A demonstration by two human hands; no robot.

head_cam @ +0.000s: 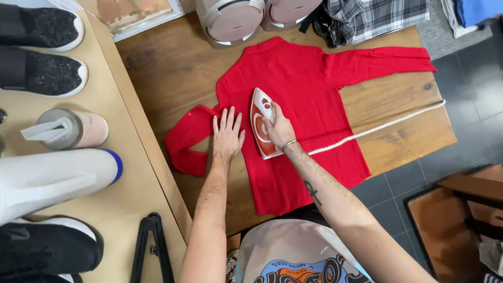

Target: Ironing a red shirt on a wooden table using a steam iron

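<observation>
One red long-sleeved top (pixel 304 84) spread flat on wooden table (pixel 173 68); left hand (pixel 227 137) open, fingers splayed, pressing it; right hand (pixel 279 130) closed around orange-white iron (pixel 260 123).

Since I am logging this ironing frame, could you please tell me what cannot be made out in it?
- Head view: the soleplate of the iron is hidden, face down on the red sweater.
- The iron's handle is covered by the right hand.
- The white cord runs off past the table's right edge, so its end is unseen.
- Cloth under the flat left hand is hidden.
- The plaid garment is cut off by the top edge.
</observation>
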